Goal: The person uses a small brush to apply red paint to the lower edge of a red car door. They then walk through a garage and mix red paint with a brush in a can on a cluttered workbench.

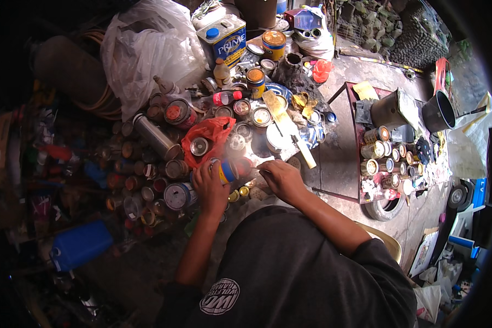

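Note:
My left hand [210, 185] is wrapped round a small blue and yellow can [228, 171], which lies tilted toward my right hand. Close to the can's right end, the fingers of my right hand [283, 181] are pinched together. Whatever they hold, if anything, is too small to make out. Just beyond my left hand, an orange-red plastic bag [217, 133] lies with a round metal-topped can [199, 146] on it. A white-lidded can [179, 195] stands by my left wrist. Haze blurs the spot between my hands.
Many used paint cans crowd around, with a large blue and yellow tin [224, 42] at the back. A clear plastic bag [147, 54] stands far left, a blue jug [82, 245] near left. On the right, a low table [339, 164] bears more cans and a black bucket [439, 111].

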The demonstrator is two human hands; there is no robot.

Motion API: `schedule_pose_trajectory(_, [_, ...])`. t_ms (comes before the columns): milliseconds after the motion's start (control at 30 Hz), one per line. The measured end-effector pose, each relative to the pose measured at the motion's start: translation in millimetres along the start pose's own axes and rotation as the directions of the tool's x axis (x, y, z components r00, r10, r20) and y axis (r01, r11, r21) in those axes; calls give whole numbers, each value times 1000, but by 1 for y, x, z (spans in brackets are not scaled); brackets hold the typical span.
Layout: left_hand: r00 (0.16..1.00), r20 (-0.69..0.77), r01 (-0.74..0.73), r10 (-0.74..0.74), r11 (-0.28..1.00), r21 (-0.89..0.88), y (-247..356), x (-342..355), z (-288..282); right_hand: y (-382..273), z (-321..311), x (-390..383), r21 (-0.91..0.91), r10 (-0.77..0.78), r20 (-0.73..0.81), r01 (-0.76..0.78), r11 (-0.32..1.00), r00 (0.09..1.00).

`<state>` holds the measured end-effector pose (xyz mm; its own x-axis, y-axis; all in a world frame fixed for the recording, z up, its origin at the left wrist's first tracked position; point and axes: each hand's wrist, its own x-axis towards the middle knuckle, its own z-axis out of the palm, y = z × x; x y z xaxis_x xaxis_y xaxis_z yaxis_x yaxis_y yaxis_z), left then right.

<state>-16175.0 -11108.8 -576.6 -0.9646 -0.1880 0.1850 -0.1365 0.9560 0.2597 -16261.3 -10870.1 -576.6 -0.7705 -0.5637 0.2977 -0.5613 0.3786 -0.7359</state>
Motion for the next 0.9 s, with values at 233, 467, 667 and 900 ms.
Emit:
schedule_pose_trajectory(233, [1000, -10, -6, 6, 1000, 0, 3, -2, 6, 25, 32, 5, -96, 141, 91, -132, 987, 986])
schedule_pose_trajectory(467, [1000, 16, 5, -5, 1000, -14, 1, -5, 8, 38, 33, -1, 77, 287, -72, -282, 956, 955])
schedule_pose_trajectory(667, [1000, 18, 11, -11, 1000, -28, 0, -5, 8, 45, 33, -9, 314, 560, -71, -514, 798, 826])
schedule_pose_trajectory(900, [1000, 18, 22, -22, 999, -35, -5, -8, 14, 71, 38, -25, 697, 821, 7, -591, 406, 572])
